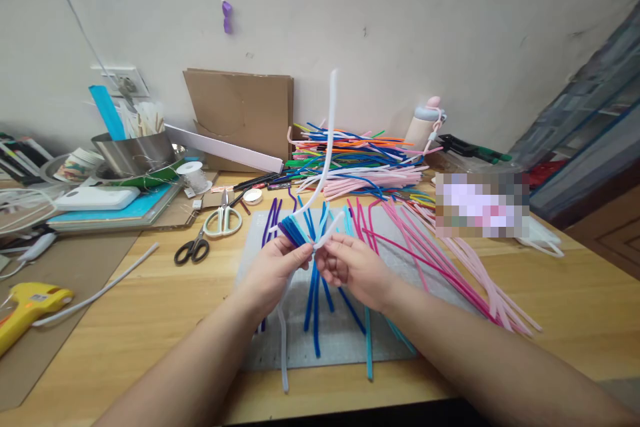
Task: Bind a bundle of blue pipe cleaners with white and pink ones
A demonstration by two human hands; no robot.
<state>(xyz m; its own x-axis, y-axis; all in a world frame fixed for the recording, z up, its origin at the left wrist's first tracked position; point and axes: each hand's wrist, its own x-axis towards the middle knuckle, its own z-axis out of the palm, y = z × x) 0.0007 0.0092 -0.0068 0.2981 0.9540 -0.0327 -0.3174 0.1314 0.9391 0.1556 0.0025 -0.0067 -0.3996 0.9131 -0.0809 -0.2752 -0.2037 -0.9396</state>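
My left hand (285, 263) pinches a bundle of blue and purple pipe cleaners (296, 230) above the grey mat. Right beside it, the thumb and fingers of my right hand (353, 265) are closed on a white pipe cleaner (330, 230) at the bundle's gathered point. Another long white pipe cleaner (330, 133) rises from the bundle and curves upward. A pale length hangs below my left hand. Loose blue pipe cleaners (316, 320) lie on the mat (345, 347) under my hands, with purple ones to the left and pink ones (465, 267) to the right.
Two pairs of scissors, one black-handled (191, 251) and one pale green (223, 220), lie left of the mat. A yellow glue gun (33, 310) rests at far left. Behind are a pile of coloured pipe cleaners (370, 180), cardboard sheets (243, 117) and a bottle (420, 127).
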